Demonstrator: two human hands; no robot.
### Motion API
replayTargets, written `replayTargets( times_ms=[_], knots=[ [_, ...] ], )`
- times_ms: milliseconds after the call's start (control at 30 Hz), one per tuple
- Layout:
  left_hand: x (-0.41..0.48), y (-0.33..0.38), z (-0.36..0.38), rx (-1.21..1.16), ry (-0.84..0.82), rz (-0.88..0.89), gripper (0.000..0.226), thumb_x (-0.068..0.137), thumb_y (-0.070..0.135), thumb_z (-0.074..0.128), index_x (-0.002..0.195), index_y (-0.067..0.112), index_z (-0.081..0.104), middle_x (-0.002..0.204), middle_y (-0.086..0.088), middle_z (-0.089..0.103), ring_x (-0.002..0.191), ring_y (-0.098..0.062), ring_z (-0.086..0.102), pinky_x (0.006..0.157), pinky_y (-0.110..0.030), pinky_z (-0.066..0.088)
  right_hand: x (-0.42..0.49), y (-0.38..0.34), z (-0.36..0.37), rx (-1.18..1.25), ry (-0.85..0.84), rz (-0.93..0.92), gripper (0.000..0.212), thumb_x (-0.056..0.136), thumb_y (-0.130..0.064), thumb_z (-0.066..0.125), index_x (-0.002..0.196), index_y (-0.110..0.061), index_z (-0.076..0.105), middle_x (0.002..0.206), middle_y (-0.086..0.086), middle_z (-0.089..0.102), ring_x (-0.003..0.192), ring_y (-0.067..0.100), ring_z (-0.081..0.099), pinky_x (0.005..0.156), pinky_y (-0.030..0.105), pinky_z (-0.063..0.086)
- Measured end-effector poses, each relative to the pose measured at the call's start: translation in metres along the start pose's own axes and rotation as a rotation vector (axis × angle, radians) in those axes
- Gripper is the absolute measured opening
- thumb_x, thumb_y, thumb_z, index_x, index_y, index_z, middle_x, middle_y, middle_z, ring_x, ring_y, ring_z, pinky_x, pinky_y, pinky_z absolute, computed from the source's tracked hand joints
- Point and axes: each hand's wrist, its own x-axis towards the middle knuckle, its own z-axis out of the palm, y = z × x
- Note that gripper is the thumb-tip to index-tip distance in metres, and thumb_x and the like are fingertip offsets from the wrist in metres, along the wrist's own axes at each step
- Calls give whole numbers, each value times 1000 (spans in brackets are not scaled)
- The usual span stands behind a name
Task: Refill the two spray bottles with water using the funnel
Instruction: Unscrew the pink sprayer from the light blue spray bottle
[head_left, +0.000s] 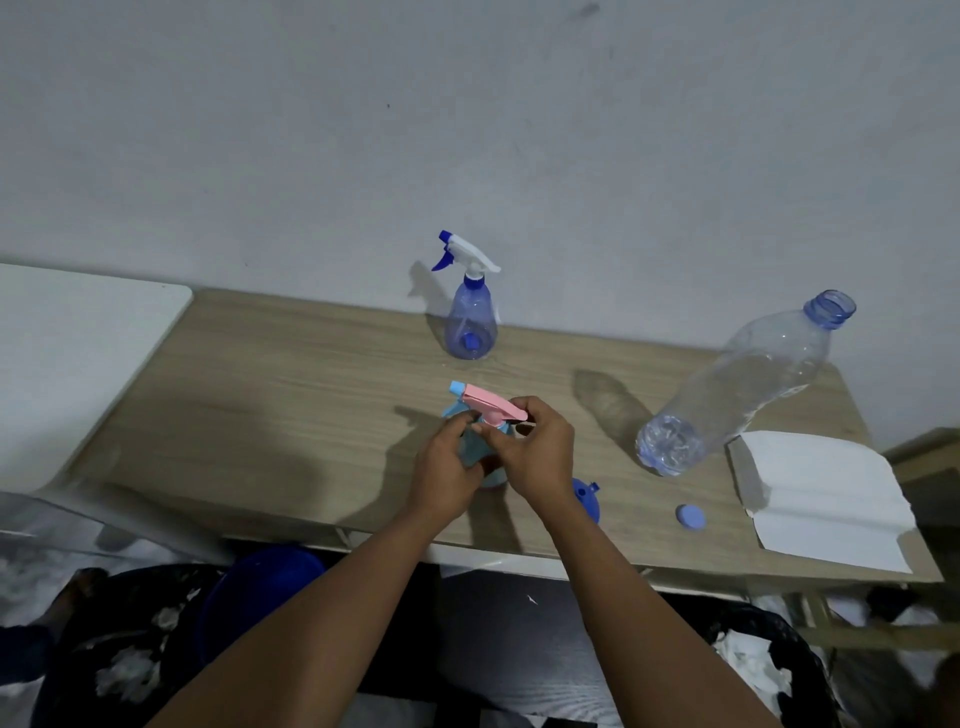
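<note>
Reaching forward over the wooden table (291, 374), both bare forearms converge on the pale blue spray bottle (470, 451) standing near the front edge. The left hand (447, 478) wraps the bottle's body, fingers closed round it; the right hand (535, 457) pinches the collar beneath the pink trigger head (491, 405), thumb and fingers clamped there. Most of this bottle is hidden behind the two hands, so its fill level cannot be told.

Right of the right-hand fingers, well apart, stands a large clear water bottle (737, 389), uncapped; it appears tilted by the wide lens. Beside it, farther right, lies a folded white paper towel (826, 499). Beyond the fingertips, against the wall, stands the second spray bottle (471, 322), transparent blue with a white and blue trigger. Just behind the right wrist a blue funnel (586, 496) is partly covered, only its rim and tab showing. Between funnel and paper lies the blue bottle cap (691, 517), flat on the table.
</note>
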Motion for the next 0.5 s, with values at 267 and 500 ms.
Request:
replayTargets(
  times_ms=[267, 500],
  knots=[
    [4, 1, 4, 75, 8, 41, 60, 75, 21, 82, 129, 22, 56, 121, 1, 64, 111, -20, 60, 95, -43, 52, 2, 8, 1, -75, -34, -92, 46, 81, -23, 79, 125, -20, 67, 116, -9, 71, 108, 2, 64, 95, 20, 52],
    [6, 6, -5, 51, -44, 75, 50, 72, 25, 79, 118, 31, 60, 114, 10, 68, 104, -11, 65, 90, -41, 55, -3, 6, -9, -24, -156, -72, 87, 85, -27, 77, 155, -30, 26, 111, -16, 64, 104, -6, 61, 86, 9, 49]
  ],
)
